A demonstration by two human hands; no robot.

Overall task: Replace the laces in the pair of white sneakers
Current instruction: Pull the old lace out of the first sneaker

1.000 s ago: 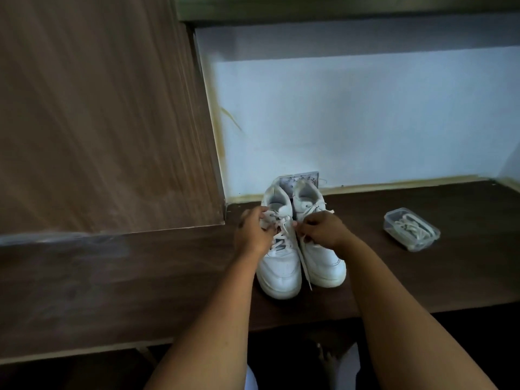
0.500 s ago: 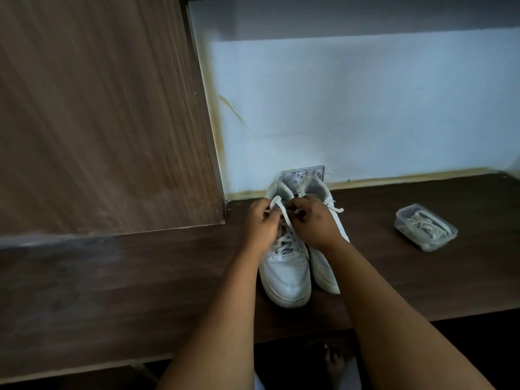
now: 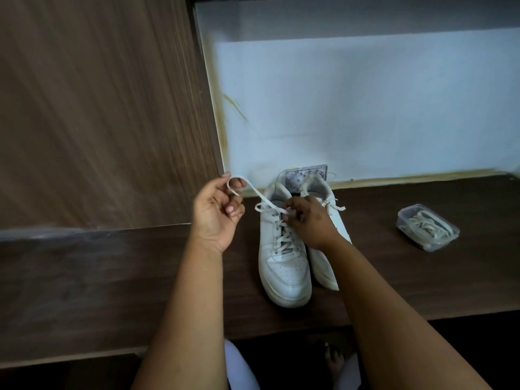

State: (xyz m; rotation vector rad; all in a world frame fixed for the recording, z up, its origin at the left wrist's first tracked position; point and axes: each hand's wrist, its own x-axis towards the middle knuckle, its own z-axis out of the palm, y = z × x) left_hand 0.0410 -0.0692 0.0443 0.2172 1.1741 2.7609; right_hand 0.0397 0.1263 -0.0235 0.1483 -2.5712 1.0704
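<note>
Two white sneakers stand side by side on the dark wooden desk, toes toward me: the left sneaker [image 3: 284,266] and the right sneaker [image 3: 332,218], partly hidden by my arm. My left hand [image 3: 218,213] is raised to the left of the shoes and holds one end of a white lace [image 3: 257,194], looped over its fingers and stretched to the left sneaker's top eyelets. My right hand [image 3: 308,218] rests over the upper lacing of the left sneaker, fingers pinching the lace there.
A clear plastic box [image 3: 427,228] holding more white laces sits on the desk to the right. A brown wooden panel [image 3: 98,108] rises at the left and a white wall [image 3: 365,108] at the back, with a small patterned card [image 3: 305,175] behind the shoes.
My left hand has pulled away up and to the left, drawing a length of lace out of the left sneaker. My right hand stays at the top eyelets.
</note>
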